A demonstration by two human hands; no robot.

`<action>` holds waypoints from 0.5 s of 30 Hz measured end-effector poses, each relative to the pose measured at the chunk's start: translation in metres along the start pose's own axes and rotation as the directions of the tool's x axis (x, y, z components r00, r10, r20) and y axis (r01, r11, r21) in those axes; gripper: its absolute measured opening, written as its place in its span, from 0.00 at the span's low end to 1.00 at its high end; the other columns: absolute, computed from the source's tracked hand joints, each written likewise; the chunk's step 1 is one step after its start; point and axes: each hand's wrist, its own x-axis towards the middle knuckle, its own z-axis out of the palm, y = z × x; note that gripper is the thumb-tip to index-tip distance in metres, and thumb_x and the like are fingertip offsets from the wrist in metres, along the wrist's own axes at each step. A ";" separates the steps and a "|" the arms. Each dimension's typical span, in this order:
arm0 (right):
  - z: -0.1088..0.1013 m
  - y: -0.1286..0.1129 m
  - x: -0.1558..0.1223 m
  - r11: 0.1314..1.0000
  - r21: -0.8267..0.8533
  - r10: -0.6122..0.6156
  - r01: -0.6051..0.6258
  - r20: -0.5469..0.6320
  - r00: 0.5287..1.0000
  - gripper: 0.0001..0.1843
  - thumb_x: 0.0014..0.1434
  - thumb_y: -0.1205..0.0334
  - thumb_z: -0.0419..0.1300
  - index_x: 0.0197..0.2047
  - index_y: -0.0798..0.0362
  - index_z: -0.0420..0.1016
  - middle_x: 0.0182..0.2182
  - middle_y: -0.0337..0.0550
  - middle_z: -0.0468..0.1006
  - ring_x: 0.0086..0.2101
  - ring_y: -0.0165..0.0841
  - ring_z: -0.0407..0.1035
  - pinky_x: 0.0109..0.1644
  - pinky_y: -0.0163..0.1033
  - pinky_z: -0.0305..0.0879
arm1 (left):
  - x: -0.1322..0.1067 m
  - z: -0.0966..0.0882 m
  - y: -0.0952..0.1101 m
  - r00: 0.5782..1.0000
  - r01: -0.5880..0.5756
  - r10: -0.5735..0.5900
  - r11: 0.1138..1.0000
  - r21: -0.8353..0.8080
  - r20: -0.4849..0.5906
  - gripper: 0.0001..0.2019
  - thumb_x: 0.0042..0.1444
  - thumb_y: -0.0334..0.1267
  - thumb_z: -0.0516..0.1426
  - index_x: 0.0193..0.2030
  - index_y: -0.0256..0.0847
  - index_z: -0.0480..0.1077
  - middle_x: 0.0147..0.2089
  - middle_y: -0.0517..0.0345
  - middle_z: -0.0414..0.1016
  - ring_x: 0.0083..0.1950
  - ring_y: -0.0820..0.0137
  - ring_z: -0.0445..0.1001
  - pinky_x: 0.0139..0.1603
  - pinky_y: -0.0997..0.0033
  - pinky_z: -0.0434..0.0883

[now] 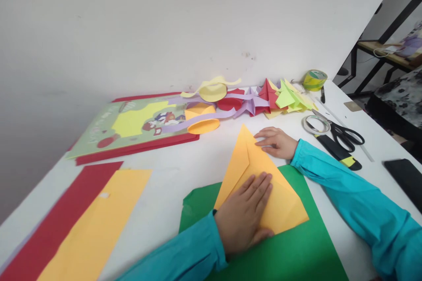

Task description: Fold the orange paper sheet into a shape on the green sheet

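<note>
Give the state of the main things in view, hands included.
Folded orange paper: creased, partly on green sheet
Green sheet: lying flat
Left hand: flat on folded orange paper
Right hand: fingers at its right edge
Scissors: lying down, blades partly hidden
Utility knife: lying down, blade state unclear
Clear tape roll: lying on its side
Red sheet: flat, partly covered by flat orange sheet

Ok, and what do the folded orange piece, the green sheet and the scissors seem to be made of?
Folded orange piece: matte paper or thin card, given its crisp fold lines.
Green sheet: likely smooth matte paper or card; thin edges, no strong shine.
Scissors: probably dull black plastic with greyish metal, going by colour.
</note>
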 end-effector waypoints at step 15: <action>0.000 0.001 0.000 1.000 0.008 -0.008 0.008 0.003 1.000 0.14 0.61 0.60 0.56 0.47 0.48 0.79 0.52 0.47 0.76 0.52 0.41 0.68 0.57 0.53 0.62 | 0.000 -0.008 0.025 0.989 -0.133 0.137 0.987 -0.092 0.045 0.46 0.58 0.67 0.44 0.67 0.23 0.51 0.71 0.34 0.47 0.73 0.52 0.37 0.71 0.49 0.47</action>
